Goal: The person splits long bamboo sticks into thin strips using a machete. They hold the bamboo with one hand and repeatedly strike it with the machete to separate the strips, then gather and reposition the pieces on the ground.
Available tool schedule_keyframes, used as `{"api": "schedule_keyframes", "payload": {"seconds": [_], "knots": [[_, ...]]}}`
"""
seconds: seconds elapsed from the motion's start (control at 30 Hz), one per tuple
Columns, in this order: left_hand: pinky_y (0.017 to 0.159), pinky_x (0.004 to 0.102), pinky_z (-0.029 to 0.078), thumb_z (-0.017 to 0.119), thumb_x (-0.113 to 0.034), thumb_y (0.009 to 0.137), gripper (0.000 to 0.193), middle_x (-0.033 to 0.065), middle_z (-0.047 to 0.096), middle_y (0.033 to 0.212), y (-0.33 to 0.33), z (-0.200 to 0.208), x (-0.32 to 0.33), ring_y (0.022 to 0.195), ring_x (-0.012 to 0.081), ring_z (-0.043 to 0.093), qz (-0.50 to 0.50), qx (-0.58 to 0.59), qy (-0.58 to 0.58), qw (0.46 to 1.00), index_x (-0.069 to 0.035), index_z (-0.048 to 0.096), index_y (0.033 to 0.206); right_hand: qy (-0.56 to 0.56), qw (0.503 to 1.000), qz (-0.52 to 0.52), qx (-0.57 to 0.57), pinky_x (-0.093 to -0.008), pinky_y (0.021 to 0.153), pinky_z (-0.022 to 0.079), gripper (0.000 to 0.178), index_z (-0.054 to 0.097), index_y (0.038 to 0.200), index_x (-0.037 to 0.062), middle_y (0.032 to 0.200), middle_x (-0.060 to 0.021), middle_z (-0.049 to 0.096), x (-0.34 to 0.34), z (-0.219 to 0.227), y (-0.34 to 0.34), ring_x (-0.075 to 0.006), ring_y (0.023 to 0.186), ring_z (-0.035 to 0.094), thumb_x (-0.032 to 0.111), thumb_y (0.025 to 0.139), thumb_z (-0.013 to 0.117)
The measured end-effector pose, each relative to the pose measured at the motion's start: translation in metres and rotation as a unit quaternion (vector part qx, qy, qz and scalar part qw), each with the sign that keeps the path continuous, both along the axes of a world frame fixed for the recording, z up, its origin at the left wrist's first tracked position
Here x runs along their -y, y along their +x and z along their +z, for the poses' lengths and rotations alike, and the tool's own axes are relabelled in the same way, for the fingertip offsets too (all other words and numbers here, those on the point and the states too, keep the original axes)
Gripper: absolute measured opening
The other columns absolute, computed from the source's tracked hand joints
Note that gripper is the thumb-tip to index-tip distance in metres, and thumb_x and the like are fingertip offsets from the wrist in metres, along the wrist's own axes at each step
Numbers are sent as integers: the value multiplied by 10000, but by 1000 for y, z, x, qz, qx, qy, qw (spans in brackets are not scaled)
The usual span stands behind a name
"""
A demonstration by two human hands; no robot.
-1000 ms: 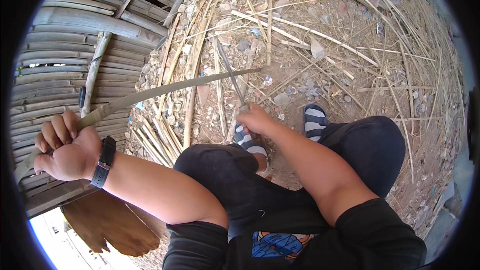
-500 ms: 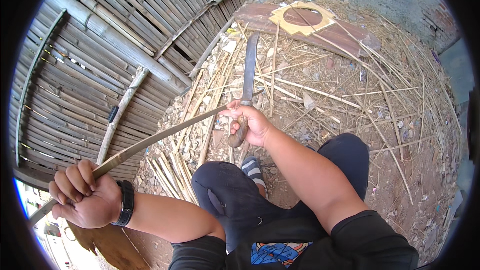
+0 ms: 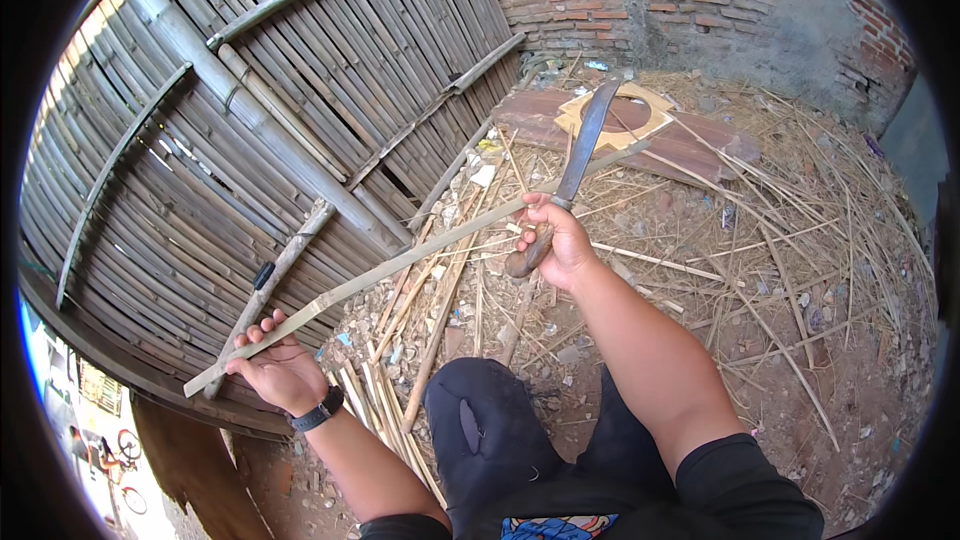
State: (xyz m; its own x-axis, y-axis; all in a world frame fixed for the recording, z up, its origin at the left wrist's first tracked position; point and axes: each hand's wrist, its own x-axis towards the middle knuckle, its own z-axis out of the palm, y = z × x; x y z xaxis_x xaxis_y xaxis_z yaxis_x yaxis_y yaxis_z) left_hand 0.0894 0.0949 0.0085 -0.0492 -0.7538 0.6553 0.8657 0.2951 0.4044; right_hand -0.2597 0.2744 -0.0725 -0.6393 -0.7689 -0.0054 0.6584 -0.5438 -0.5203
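A long, flat bamboo strip (image 3: 400, 261) slants up from lower left toward the far boards. Near its lower end, my left hand (image 3: 283, 372) holds it between thumb and fingers, a dark watch on that wrist. My right hand (image 3: 565, 246) is closed on the brown wooden handle of a machete (image 3: 592, 135), whose curved blade points up and away. The strip passes at the right hand's thumb and index finger, behind the machete. Whether those fingers also pinch it, I cannot tell.
A bamboo slat wall (image 3: 290, 90) stands at left, a brick wall (image 3: 690, 0) behind. A brown board (image 3: 535, 115) bears a yellowish frame with a round hole (image 3: 655, 123). Split bamboo pieces (image 3: 385, 410) lie beside my knee (image 3: 480, 410); straw and thin strips litter the ground.
The bamboo strip has slid up and right past the machete, with more length beyond my right hand. My left hand's grip has loosened from a fist. The view has tilted up.
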Motion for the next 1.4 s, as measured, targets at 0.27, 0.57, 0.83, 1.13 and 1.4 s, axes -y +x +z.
{"api": "schedule_keyframes", "payload": {"seconds": [0.27,0.57,0.83,1.13,1.4], "knots": [[989,490,558,576,-561,971,486,68,679,1076,-35,-55,16,1065,269,667,1,36,215,976,-81,572,1045,135,973,-65,-176,-285,544,491,340,643,1196,7,971,-94,614,-23,-7,-31,-129,594,561,46,860,608],[713,400,605,375,-705,1005,737,138,703,1128,-45,-75,13,961,265,717,54,512,308,800,-10,582,1138,178,947,-143,-227,-277,545,472,324,672,1154,3,812,-55,647,-29,-8,-43,-105,594,576,65,839,630],[727,407,575,848,-370,797,584,193,687,1047,-129,-33,-57,869,314,704,367,575,-431,591,22,601,1152,297,849,-252,-358,-331,766,537,278,744,1061,30,909,-106,733,-21,-22,-54,-175,789,686,106,805,667],[674,490,529,735,-388,908,389,179,666,741,-204,-69,-43,737,395,680,188,689,-356,603,-85,626,1126,274,831,-109,-472,-298,789,527,347,723,1166,67,963,-74,741,-36,22,-37,-150,853,684,118,823,710],[607,472,506,675,-513,927,495,199,618,633,-160,-98,-8,645,413,649,164,687,-286,648,-21,646,878,377,580,-98,-715,-447,732,548,345,721,1106,107,822,-166,715,-60,11,-45,-355,805,710,298,823,768]]}}
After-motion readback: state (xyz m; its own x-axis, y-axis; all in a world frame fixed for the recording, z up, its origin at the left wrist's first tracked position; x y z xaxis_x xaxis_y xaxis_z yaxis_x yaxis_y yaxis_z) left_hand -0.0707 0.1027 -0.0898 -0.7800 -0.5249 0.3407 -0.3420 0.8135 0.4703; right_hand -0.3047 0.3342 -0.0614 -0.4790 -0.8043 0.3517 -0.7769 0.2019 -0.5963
